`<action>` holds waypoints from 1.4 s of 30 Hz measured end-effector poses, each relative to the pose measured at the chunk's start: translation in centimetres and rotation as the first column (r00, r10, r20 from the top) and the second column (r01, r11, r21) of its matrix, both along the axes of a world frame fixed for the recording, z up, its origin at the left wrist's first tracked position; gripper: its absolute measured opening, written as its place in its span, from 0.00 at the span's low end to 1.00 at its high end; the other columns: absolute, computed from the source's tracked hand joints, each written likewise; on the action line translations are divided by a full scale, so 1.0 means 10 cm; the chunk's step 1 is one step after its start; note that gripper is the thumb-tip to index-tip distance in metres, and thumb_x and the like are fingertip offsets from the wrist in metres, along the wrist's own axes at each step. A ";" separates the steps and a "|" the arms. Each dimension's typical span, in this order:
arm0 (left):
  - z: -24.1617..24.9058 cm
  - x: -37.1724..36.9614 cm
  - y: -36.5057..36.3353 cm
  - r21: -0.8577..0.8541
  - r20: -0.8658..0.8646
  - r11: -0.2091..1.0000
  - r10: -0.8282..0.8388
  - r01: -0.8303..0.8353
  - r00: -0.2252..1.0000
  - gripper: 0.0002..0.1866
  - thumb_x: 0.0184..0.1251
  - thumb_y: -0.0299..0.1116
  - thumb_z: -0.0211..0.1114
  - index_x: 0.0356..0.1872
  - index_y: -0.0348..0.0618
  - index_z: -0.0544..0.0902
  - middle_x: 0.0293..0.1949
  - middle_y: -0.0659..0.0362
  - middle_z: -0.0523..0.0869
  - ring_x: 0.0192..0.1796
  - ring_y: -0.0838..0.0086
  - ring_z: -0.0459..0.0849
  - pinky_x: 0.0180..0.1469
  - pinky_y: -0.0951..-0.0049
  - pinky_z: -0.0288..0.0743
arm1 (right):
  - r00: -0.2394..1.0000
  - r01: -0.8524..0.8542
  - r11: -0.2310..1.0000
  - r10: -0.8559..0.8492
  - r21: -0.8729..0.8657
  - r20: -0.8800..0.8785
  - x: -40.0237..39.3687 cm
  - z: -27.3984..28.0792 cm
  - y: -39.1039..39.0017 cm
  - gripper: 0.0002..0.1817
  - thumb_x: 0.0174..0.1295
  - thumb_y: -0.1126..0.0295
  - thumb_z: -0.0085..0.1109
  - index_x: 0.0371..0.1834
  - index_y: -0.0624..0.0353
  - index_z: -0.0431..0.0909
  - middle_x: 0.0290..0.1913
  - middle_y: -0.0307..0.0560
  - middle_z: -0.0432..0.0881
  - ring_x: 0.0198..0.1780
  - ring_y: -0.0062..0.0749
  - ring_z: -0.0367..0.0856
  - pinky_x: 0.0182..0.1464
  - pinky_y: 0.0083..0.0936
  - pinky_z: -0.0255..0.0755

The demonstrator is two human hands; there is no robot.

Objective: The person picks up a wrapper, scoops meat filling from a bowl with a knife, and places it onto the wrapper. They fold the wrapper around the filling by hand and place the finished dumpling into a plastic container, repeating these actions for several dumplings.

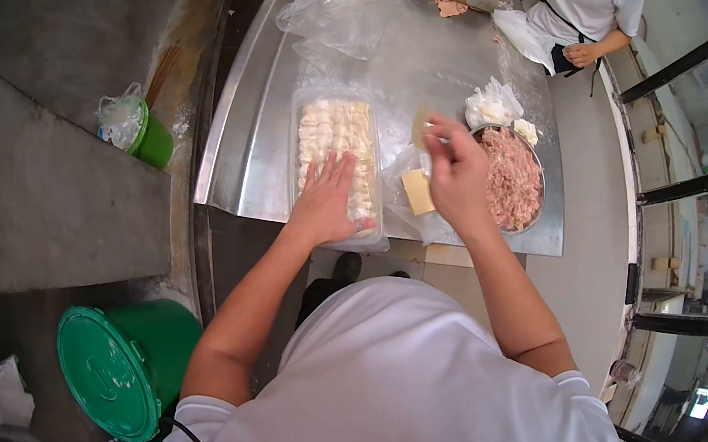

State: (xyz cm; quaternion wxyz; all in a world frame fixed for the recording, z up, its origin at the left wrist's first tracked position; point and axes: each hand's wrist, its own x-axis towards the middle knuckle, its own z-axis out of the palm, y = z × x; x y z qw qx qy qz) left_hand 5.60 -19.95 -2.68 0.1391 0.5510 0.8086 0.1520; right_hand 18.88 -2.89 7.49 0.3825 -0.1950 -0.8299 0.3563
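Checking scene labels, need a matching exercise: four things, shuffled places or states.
1. large green lidded bucket
2. clear plastic tray of pale dough pieces
3. round metal bowl of pink minced meat
4. square pale-yellow stack

A. between tray and bowl
B. off the table, at the person's left
C. right of the stack
D. left hand over its contents

Pairs: 1-B, 2-D, 3-C, 4-A

A shiny metal tabletop (271, 142) stands on a tiled floor (458, 281). Along the right side runs a pale ledge (597, 178) below windows (702, 118) with dark frames. On the left are grey surfaces (89, 204), a small green bucket (151, 141) and a large lidded green tub (113, 372).
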 end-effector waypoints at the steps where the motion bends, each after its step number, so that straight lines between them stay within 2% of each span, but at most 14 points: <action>1: 0.04 0.00 0.00 -0.042 0.031 0.999 0.013 -0.012 0.999 0.65 0.57 0.67 0.73 0.81 0.26 0.52 0.83 0.40 0.55 0.86 0.46 0.47 0.86 0.46 0.37 | 0.998 -0.060 0.988 0.062 0.145 -0.010 -0.06 0.02 -0.04 0.08 0.62 0.80 0.63 0.43 0.62 0.84 0.49 0.50 0.89 0.31 0.41 0.84 0.35 0.32 0.77; 4: 0.09 0.01 0.00 -0.076 0.067 0.995 0.065 -0.059 0.996 0.69 0.53 0.66 0.77 0.80 0.20 0.50 0.83 0.36 0.54 0.86 0.45 0.47 0.86 0.48 0.38 | 0.919 -0.317 0.920 0.239 0.228 0.314 -0.19 -0.51 -0.06 0.12 0.56 0.80 0.63 0.43 0.60 0.86 0.56 0.51 0.88 0.34 0.51 0.86 0.37 0.36 0.79; 7: 0.00 0.01 -0.01 0.064 0.028 0.987 0.146 -0.148 0.989 0.70 0.52 0.64 0.79 0.79 0.20 0.50 0.82 0.35 0.54 0.86 0.45 0.47 0.86 0.48 0.38 | 0.913 -0.278 0.919 0.163 0.281 0.373 0.03 -0.82 -0.08 0.09 0.60 0.79 0.68 0.43 0.62 0.85 0.40 0.51 0.87 0.33 0.48 0.85 0.35 0.34 0.79; 9: -0.08 0.05 -0.03 0.127 0.061 0.965 0.224 -0.230 0.973 0.68 0.52 0.64 0.79 0.80 0.23 0.52 0.82 0.36 0.55 0.86 0.46 0.47 0.86 0.47 0.39 | 0.910 -0.159 0.978 0.092 0.133 0.405 0.27 -0.78 -0.08 0.07 0.59 0.76 0.70 0.40 0.63 0.85 0.38 0.51 0.85 0.33 0.48 0.85 0.37 0.37 0.79; 10: -0.06 0.08 -0.06 0.134 0.044 0.970 0.200 -0.205 0.979 0.66 0.52 0.63 0.79 0.80 0.26 0.54 0.83 0.37 0.55 0.86 0.46 0.47 0.86 0.46 0.39 | 0.903 -0.089 0.994 0.056 0.057 0.426 0.38 -0.76 -0.10 0.07 0.59 0.74 0.71 0.38 0.63 0.84 0.37 0.50 0.84 0.34 0.48 0.85 0.37 0.38 0.79; 13: 0.00 0.05 -0.01 0.139 -0.015 0.986 0.094 -0.091 0.995 0.60 0.54 0.61 0.78 0.80 0.33 0.60 0.83 0.41 0.56 0.86 0.48 0.48 0.85 0.43 0.40 | 0.826 0.021 0.996 -0.069 0.091 0.559 0.57 -0.84 -0.07 0.11 0.58 0.69 0.75 0.38 0.63 0.84 0.35 0.50 0.82 0.34 0.48 0.84 0.39 0.38 0.78; 16: 0.02 0.04 0.02 0.065 -0.045 0.998 -0.013 0.016 0.999 0.54 0.55 0.58 0.78 0.79 0.37 0.66 0.83 0.44 0.59 0.86 0.51 0.50 0.85 0.41 0.40 | 0.815 0.023 0.995 -0.072 0.092 0.575 0.65 -0.98 -0.06 0.14 0.58 0.69 0.74 0.47 0.59 0.89 0.42 0.48 0.86 0.39 0.50 0.86 0.42 0.41 0.79; 18: 0.05 0.03 0.04 -0.002 -0.065 0.999 -0.033 0.033 0.997 0.50 0.59 0.58 0.76 0.77 0.37 0.70 0.82 0.45 0.62 0.86 0.52 0.52 0.85 0.41 0.41 | 0.832 0.048 0.998 -0.068 0.051 0.550 0.68 -1.15 0.02 0.13 0.58 0.69 0.73 0.45 0.60 0.89 0.42 0.50 0.86 0.39 0.48 0.86 0.42 0.39 0.79; 22: 0.12 0.07 0.02 0.082 -0.038 0.997 0.014 -0.011 0.999 0.41 0.63 0.52 0.75 0.72 0.37 0.76 0.79 0.44 0.67 0.85 0.50 0.55 0.84 0.42 0.43 | 0.913 0.172 0.971 -0.094 -0.165 0.398 0.71 -1.41 0.15 0.11 0.59 0.70 0.72 0.41 0.66 0.89 0.34 0.48 0.86 0.34 0.40 0.85 0.39 0.33 0.77; 25: 0.16 0.16 -0.04 0.132 0.061 0.989 0.065 -0.073 0.996 0.33 0.66 0.45 0.74 0.68 0.38 0.80 0.76 0.44 0.71 0.82 0.49 0.61 0.84 0.42 0.46 | 0.919 0.313 0.744 -0.081 -0.590 0.386 0.68 -1.29 0.19 0.07 0.60 0.73 0.72 0.35 0.66 0.87 0.24 0.39 0.79 0.26 0.25 0.78 0.30 0.26 0.72; 28: 0.14 0.28 -0.11 0.223 0.155 0.968 0.079 -0.113 0.985 0.27 0.66 0.41 0.74 0.63 0.37 0.83 0.71 0.45 0.77 0.77 0.49 0.68 0.81 0.43 0.53 | 0.916 0.342 0.486 0.017 -0.804 0.401 0.67 -0.95 0.24 0.06 0.62 0.73 0.72 0.36 0.64 0.85 0.21 0.33 0.75 0.16 0.19 0.68 0.20 0.21 0.62; 31: 0.17 0.45 -0.17 0.298 0.167 0.951 0.030 -0.079 0.986 0.24 0.66 0.38 0.74 0.59 0.37 0.84 0.67 0.45 0.81 0.72 0.50 0.73 0.79 0.44 0.57 | 0.918 0.347 0.414 0.033 -0.842 0.394 0.65 -1.00 0.32 0.07 0.64 0.73 0.72 0.39 0.62 0.84 0.20 0.32 0.73 0.13 0.15 0.59 0.15 0.20 0.53; 37: 0.17 0.63 -0.17 0.399 0.198 0.914 -0.005 -0.076 0.980 0.20 0.65 0.35 0.73 0.55 0.36 0.87 0.62 0.47 0.84 0.69 0.52 0.76 0.76 0.50 0.63 | 0.936 0.308 0.283 0.078 -0.908 0.342 0.68 -1.02 0.43 0.06 0.67 0.72 0.71 0.40 0.62 0.83 0.18 0.30 0.70 0.13 0.17 0.59 0.16 0.21 0.54; 42: 0.26 0.70 0.09 0.502 0.232 0.863 -0.067 -0.061 0.970 0.15 0.65 0.31 0.72 0.51 0.37 0.87 0.59 0.49 0.85 0.63 0.51 0.79 0.68 0.53 0.71 | 0.924 0.332 0.359 0.060 -0.872 0.377 0.71 -0.99 0.39 0.06 0.70 0.70 0.67 0.40 0.62 0.83 0.20 0.33 0.75 0.12 0.16 0.59 0.14 0.22 0.52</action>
